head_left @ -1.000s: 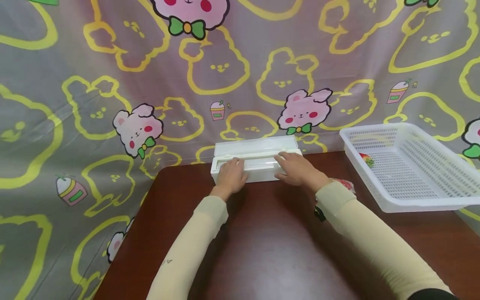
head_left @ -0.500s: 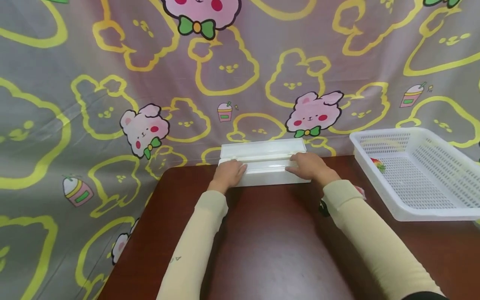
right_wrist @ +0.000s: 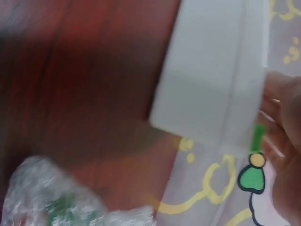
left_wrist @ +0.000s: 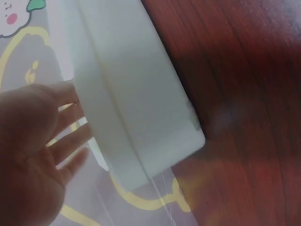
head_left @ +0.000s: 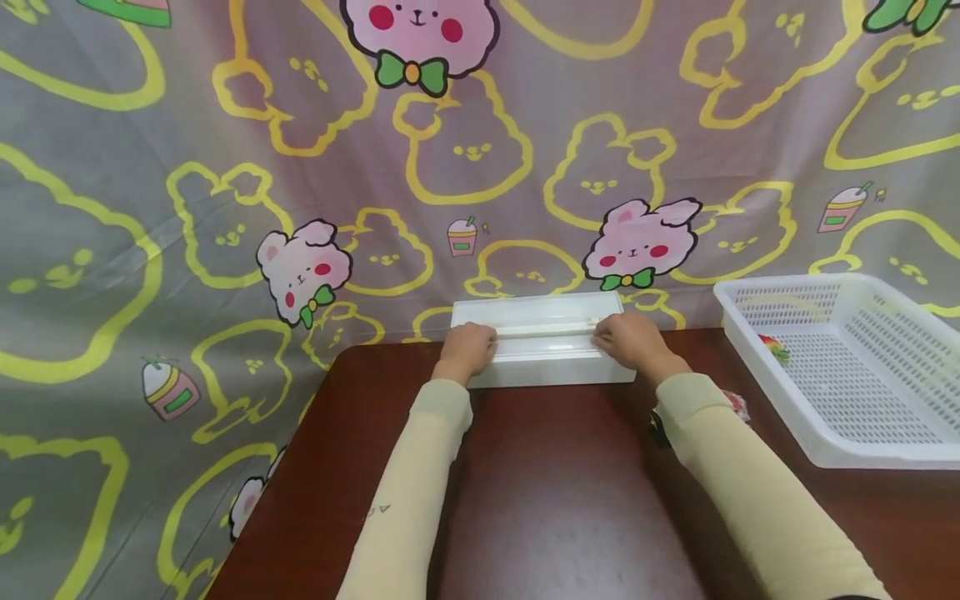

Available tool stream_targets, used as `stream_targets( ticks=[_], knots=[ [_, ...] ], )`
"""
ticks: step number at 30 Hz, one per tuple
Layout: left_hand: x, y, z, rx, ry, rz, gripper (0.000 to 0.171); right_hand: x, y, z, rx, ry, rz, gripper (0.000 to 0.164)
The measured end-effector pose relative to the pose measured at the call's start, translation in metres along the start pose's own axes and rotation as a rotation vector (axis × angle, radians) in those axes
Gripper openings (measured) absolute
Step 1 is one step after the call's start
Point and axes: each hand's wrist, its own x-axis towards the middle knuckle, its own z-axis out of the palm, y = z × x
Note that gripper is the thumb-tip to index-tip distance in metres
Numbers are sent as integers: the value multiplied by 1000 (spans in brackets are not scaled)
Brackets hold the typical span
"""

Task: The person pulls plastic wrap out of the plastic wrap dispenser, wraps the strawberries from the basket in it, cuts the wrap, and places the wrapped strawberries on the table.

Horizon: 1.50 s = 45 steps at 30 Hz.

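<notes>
A long white cling film dispenser (head_left: pixel 555 371) sits at the table's back edge, its lid (head_left: pixel 540 310) raised against the cloth. A glossy clear film (head_left: pixel 551 346) spans the opening, in front of a pale bar. My left hand (head_left: pixel 468 348) curls at the dispenser's left end, pinching the film's edge, though the thumb is hidden. At the other end, my right hand (head_left: pixel 632 340) pinches it likewise. In the left wrist view, the fingers (left_wrist: pixel 70 148) reach behind the dispenser's top edge. The right wrist view shows the right hand (right_wrist: pixel 284 132) along the same edge.
To the right stands a white perforated plastic basket (head_left: pixel 817 433), a strawberry-like red and green item (head_left: pixel 772 346) inside. A crinkled clear plastic bag (right_wrist: pixel 56 193) lies near the right forearm. Behind the dark brown table (head_left: pixel 555 517) hangs a patterned cloth (head_left: pixel 480 108).
Both hands have moved slightly outward to the dispenser's ends, and their fingers have curled in. The opening, partly dark before, now shows a glossy sheet across it. The head view has shifted a little.
</notes>
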Motion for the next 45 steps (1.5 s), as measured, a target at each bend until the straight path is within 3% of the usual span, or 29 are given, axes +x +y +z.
stream_targets(
  ticks=[4,8,11,16,20,25,30,33,38,45],
  knots=[
    [5,0,4,67,3,74,22,-1,7,4,-96,54,-87,18],
    [7,-4,7,185,22,136,17,2,7,8,-252,49,-178,20],
    [7,-9,8,223,60,156,13,6,5,6,-311,17,-206,15],
    [4,-15,6,118,115,183,14,11,6,-5,-273,-51,-193,11],
    [0,-20,3,34,80,139,17,11,6,-14,-276,-90,-198,4],
    [0,-24,-2,97,11,88,20,11,1,-21,-359,-144,-186,14],
    [0,-28,2,159,-8,67,15,10,0,-21,-426,-179,-165,16],
    [-3,-29,5,164,9,65,16,7,2,-21,-439,-165,-164,17],
    [-9,-33,8,169,102,108,13,1,4,-24,-440,-163,-152,18],
    [-23,-42,-5,109,162,172,13,-9,-2,-37,-430,-111,-189,15]
  ],
)
